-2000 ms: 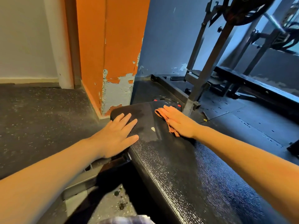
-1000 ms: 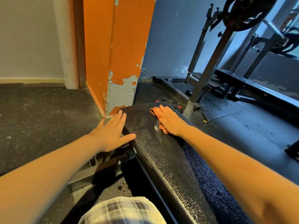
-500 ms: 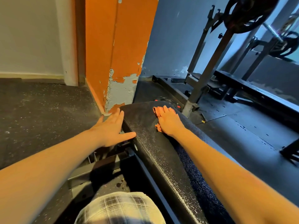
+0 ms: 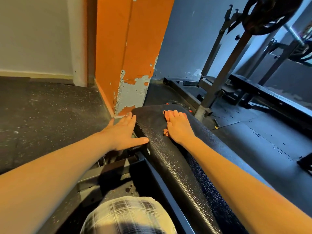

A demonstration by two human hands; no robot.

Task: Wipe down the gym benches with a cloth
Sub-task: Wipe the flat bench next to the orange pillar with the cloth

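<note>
A black padded gym bench [image 4: 175, 159] runs from the bottom right up to the middle of the view. My right hand [image 4: 179, 127] lies flat with straight fingers on an orange cloth [image 4: 167, 115], pressing it onto the bench pad near its far end. Only the cloth's edges show round the hand. My left hand [image 4: 124, 133] is spread flat with straight fingers against the bench's left edge, thumb touching the pad's side.
An orange pillar [image 4: 128, 56] with peeling paint stands just beyond the bench's far left corner. A metal rack [image 4: 224, 71] with a weight plate [image 4: 268, 12] rises at the right, another bench [image 4: 273, 98] behind it. Dark rubber floor [image 4: 42, 115] lies left. My checked-clothed knee [image 4: 128, 217] is at the bottom.
My right hand has slid the cloth toward the bench's far end. My left hand has moved off the pad's top to its left edge. The view has shifted left and closer.
</note>
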